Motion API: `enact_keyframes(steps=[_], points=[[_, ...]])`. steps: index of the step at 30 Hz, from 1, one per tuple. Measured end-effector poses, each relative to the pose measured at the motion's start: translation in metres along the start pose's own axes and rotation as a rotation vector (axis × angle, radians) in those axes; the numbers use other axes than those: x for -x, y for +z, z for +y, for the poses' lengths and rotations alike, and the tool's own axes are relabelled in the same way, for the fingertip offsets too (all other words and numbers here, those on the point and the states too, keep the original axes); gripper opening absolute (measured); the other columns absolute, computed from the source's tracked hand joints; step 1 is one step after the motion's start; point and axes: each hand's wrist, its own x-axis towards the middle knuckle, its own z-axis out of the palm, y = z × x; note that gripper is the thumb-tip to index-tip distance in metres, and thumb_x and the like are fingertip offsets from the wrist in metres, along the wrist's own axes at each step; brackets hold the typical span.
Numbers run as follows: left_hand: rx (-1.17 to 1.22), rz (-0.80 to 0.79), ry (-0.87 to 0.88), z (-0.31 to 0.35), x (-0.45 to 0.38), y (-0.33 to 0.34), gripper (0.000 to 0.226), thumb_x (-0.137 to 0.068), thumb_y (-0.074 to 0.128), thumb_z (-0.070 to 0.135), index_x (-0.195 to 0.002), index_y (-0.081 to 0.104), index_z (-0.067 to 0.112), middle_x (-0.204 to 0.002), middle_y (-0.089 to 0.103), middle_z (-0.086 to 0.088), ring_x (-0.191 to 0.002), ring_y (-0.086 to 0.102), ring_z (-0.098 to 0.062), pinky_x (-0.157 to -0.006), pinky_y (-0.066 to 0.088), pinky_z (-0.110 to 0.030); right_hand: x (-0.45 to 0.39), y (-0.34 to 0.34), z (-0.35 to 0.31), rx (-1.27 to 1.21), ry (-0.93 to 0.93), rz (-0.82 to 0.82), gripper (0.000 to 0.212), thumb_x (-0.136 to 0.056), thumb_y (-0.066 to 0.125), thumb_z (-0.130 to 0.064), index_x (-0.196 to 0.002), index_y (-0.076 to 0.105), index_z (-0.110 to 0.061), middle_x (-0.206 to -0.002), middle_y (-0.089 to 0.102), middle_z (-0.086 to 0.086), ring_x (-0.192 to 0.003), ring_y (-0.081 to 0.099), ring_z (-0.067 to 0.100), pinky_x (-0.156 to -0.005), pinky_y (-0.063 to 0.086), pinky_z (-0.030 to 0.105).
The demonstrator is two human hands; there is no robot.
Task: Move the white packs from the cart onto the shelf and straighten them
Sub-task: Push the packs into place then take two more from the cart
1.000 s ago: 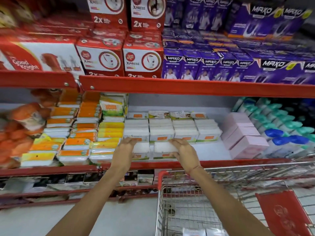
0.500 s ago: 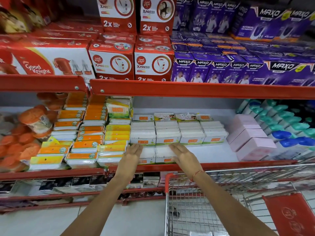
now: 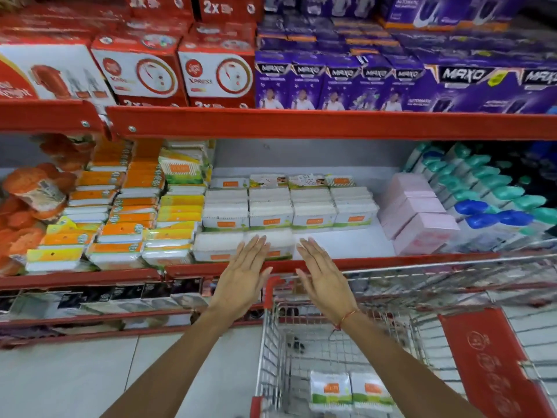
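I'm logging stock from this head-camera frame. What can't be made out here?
- White packs in the cart: two show; the bottom edge cuts off the basket, so the count is unknown.
- Front white packs on the shelf: the left hand and right hand cover part of the right-hand one.
- Orange pack labels: blurred, unreadable.
- Lower shelf: dark, smeared, products unidentifiable.
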Motion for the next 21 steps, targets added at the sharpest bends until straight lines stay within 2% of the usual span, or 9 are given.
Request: enact_keyframes(steps=[3, 5, 8, 10, 12, 14, 16, 18, 21], points=[[0.067, 0.016, 0.077, 0.044, -0.001, 0.013, 0.046, -0.096, 0.032, 0.032, -0.129, 0.053, 0.007, -0.127, 0.062, -0.009, -0.121, 0.055, -0.023, -0.112, 0.019, -0.033, 0.037, -0.003, 0.028, -0.044, 0.052, 0.023, 0.04, -0.098, 0.046, -0.025, -0.135, 0.047, -0.01, -0.142, 0.048, 0.005, -0.134, 0.039, 0.016, -0.114, 0.033, 0.032], [0.135, 0.026, 0.118, 0.073, -0.003, 0.025, 0.043, -0.096, 0.034, 0.03, -0.122, 0.059, 0.006, -0.119, 0.066, -0.008, -0.112, 0.059, -0.023, -0.106, 0.031, -0.032, 0.062, -0.001, 0.049, -0.069, 0.078, 0.009, 0.035, -0.099, 0.042, -0.024, -0.126, 0.055, -0.007, -0.131, 0.057, 0.008, -0.123, 0.049, 0.019, -0.107, 0.039, 0.033], [0.211, -0.007, 0.114, 0.108, -0.001, 0.051, 0.037, -0.094, 0.04, 0.026, -0.114, 0.064, 0.006, -0.109, 0.07, -0.007, -0.102, 0.063, -0.023, -0.097, 0.038, -0.029, 0.098, 0.003, 0.078, -0.075, 0.132, -0.08, 0.05, -0.102, 0.021, -0.034, -0.118, 0.059, -0.006, -0.122, 0.06, 0.009, -0.111, 0.055, 0.022, -0.096, 0.048, 0.035], [0.218, -0.089, 0.126, 0.132, 0.001, 0.078, 0.037, -0.094, 0.039, 0.026, -0.112, 0.065, 0.007, -0.106, 0.07, -0.007, -0.098, 0.063, -0.022, -0.093, 0.042, -0.03, 0.127, 0.015, 0.105, -0.076, 0.18, -0.173, 0.044, -0.1, 0.027, -0.033, -0.111, 0.061, -0.008, -0.115, 0.062, 0.007, -0.102, 0.058, 0.022, -0.084, 0.055, 0.038], [0.206, -0.203, 0.135, 0.146, 0.008, 0.099, 0.038, -0.093, 0.036, 0.027, -0.106, 0.066, 0.008, -0.1, 0.071, -0.006, -0.092, 0.065, -0.022, -0.089, 0.041, -0.029, 0.151, 0.027, 0.121, -0.079, 0.223, -0.293, 0.041, -0.094, 0.031, -0.033, -0.112, 0.061, -0.011, -0.115, 0.062, 0.006, -0.102, 0.06, 0.024, -0.076, 0.058, 0.04], [0.181, -0.353, 0.154, 0.159, 0.013, 0.129, 0.043, -0.092, 0.031, 0.031, -0.099, 0.068, 0.011, -0.094, 0.072, -0.005, -0.088, 0.066, -0.021, -0.086, 0.042, -0.027, 0.174, 0.041, 0.141, -0.101, 0.25, -0.411, 0.037, -0.095, 0.037, -0.031, -0.118, 0.06, -0.013, -0.124, 0.058, 0.006, -0.113, 0.057, 0.024, -0.081, 0.058, 0.04], [0.206, -0.544, 0.119, 0.167, 0.025, 0.156, 0.053, -0.093, 0.023, 0.037, -0.109, 0.064, 0.009, -0.112, 0.068, -0.009, -0.106, 0.061, -0.026, -0.098, 0.045, -0.034, 0.195, 0.054, 0.155, -0.117, 0.279, -0.521, 0.033, -0.095, 0.05, -0.024, -0.125, 0.055, -0.012, -0.134, 0.05, 0.005, -0.122, 0.051, 0.022, -0.092, 0.054, 0.038], [0.221, -0.731, 0.075, 0.175, 0.037, 0.19, 0.049, -0.097, 0.032, 0.04, -0.126, 0.053, 0.006, -0.133, 0.053, -0.014, -0.125, 0.047, -0.031, -0.108, 0.037, -0.04, 0.213, 0.072, 0.171, -0.139, 0.324, -0.655, 0.044, -0.092, 0.057, -0.024, -0.134, 0.047, -0.012, -0.142, 0.043, 0.005, -0.129, 0.045, 0.021, -0.102, 0.047, 0.034], [0.162, -0.947, 0.023, 0.184, 0.057, 0.227, 0.056, -0.093, 0.05, 0.043, -0.132, 0.044, 0.004, -0.135, 0.048, -0.015, -0.126, 0.042, -0.029, -0.107, 0.037, -0.04, 0.234, 0.098, 0.184, -0.144, 0.358, -0.818, 0.065, -0.088, 0.062, -0.032, -0.143, 0.034, -0.011, -0.149, 0.034, 0.007, -0.138, 0.032, 0.023, -0.113, 0.034, 0.032]])
